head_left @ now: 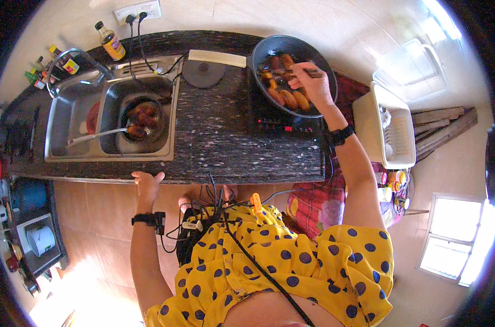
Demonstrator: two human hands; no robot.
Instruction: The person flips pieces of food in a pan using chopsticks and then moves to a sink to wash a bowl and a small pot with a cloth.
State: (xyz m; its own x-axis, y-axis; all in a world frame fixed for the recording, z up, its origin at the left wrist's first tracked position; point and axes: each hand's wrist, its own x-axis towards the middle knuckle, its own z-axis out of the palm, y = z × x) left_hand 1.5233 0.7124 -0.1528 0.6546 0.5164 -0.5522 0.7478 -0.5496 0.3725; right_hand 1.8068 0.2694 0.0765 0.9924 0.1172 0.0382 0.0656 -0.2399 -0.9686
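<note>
A dark frying pan [327, 61] with a cream handle [217, 58] stands on a black induction cooktop [268, 124]. Several browned, oblong pieces of food [288, 99] lie in it, in what looks like oil. Over the pan, my right hand [311, 81] has its fingers curled round a dark, thin utensil, whose shape is mostly hidden. My left hand [147, 184] is at the counter's front edge, thumb and fingers apart, holding nothing. Beyond it, in the right sink basin, sits a dark round vessel [159, 116] with brown fried pieces and a long-handled spoon [96, 137].
A steel double sink [76, 157] with a curved tap [70, 53] is on the left. Sauce bottles [112, 43] stand behind it. Black cords [135, 49] run from wall sockets. A round dark disc [204, 73] lies by the pan handle. A cream dish rack [370, 126] stands right.
</note>
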